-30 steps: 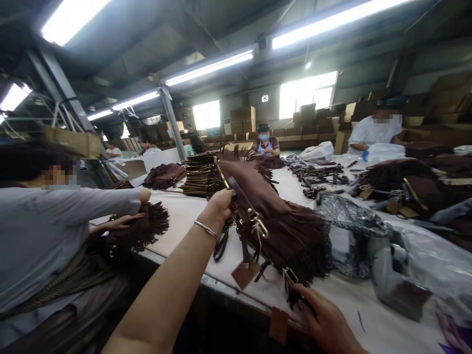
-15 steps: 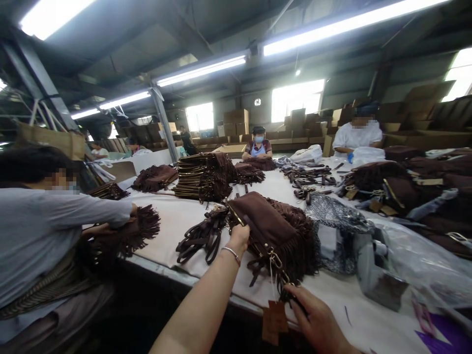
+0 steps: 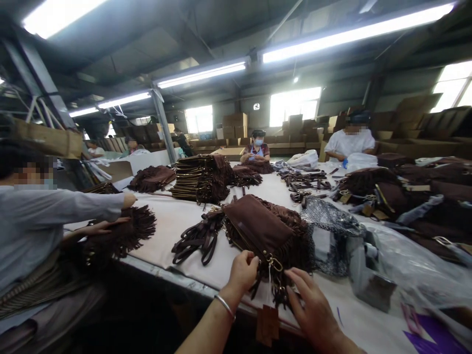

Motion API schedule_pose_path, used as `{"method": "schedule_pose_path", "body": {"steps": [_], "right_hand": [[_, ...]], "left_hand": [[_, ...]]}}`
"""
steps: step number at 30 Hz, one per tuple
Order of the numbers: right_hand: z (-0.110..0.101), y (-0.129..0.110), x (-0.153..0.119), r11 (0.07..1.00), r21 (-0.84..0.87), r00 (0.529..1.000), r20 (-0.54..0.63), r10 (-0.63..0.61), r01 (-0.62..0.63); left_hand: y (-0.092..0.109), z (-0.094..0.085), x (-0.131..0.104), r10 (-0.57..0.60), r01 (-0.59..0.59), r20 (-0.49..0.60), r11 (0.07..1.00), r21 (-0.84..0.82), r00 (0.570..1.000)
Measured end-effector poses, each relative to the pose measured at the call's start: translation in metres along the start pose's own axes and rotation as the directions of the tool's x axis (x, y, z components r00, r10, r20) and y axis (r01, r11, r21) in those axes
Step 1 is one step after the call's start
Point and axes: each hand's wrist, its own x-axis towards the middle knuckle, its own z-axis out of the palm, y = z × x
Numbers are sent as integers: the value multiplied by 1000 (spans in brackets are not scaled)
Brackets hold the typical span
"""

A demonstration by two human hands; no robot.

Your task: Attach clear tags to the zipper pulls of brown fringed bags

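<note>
A brown fringed handbag (image 3: 258, 221) lies on the table in front of me, its smooth flap side up. My left hand (image 3: 243, 271) is closed at the bag's near edge; what its fingers pinch, if anything, is hidden. Close to the gold clasp (image 3: 273, 263) at the bag's lower corner is my right hand (image 3: 311, 301), fingers stretched and thumb apart. From the clasp, brown paper tags (image 3: 267, 324) hang on a white string over the table edge. Dark strap pieces with gold hardware (image 3: 280, 294) lie beside the right fingers.
Looped dark straps (image 3: 197, 241) lie left of the bag. Behind stands a tall stack of fringed bags (image 3: 201, 178). To the right are a grey tape dispenser (image 3: 370, 275), clear plastic (image 3: 413, 260) and more bags. A co-worker (image 3: 37, 231) handles fringed brown pieces at the left.
My left hand has come off the bag's upper left edge and moved down toward the clasp. My right hand has loosened from the strap hardware, its fingers now straighter.
</note>
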Motion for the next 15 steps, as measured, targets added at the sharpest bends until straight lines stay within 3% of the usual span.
{"method": "schedule_pose_path", "body": {"steps": [3, 5, 10, 11, 13, 14, 15], "right_hand": [[-1, -22, 50, 1000, -4, 995, 97, -6, 7], [7, -33, 78, 995, -94, 984, 170, 59, -43], [34, -33, 103, 970, -165, 946, 241, 216, -179], [35, -31, 102, 970, -157, 946, 240, 218, -183], [34, -27, 96, 978, -116, 955, 226, 193, -171], [31, -26, 91, 986, -70, 963, 213, 163, -151], [28, -24, 86, 993, -11, 973, 198, 119, -119]], "left_hand": [[7, 4, -10, 70, -68, -26, 994, 87, 997], [10, 5, -16, 107, -99, -40, 982, 163, 994], [8, 3, -33, 186, -172, -73, 972, 163, 980], [7, 3, -37, 148, -142, -57, 985, 98, 987], [6, 4, -42, -49, 52, 28, 989, -135, 998], [6, 6, -43, -186, 209, 105, 935, -286, 977], [6, 7, -43, -315, 375, 206, 822, -428, 926]]}}
